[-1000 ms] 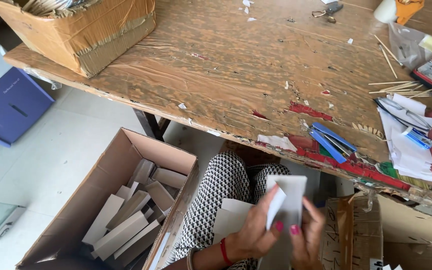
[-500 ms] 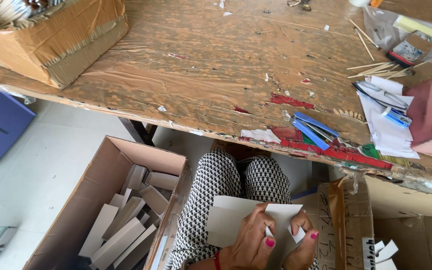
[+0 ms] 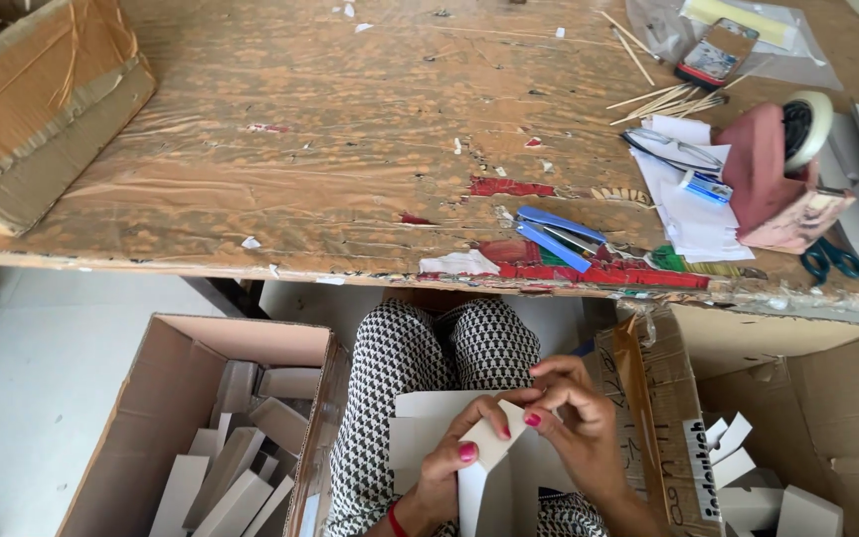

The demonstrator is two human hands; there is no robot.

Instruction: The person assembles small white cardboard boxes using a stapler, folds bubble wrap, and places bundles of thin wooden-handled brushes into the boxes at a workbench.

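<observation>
Hands, left [image 3: 449, 467] and right [image 3: 569, 418], grip white folded card [image 3: 484, 467] over lap, lower centre; blue stapler [image 3: 559, 239] on counter [image 3: 300, 149] above.

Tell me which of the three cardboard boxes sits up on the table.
The taped box at the table's far left corner. The other two stand on the floor either side of the knees, each holding white card pieces.

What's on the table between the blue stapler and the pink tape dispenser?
In the head view, white paper sheets with a blue pen on them lie between the blue stapler and the pink tape dispenser.
</observation>
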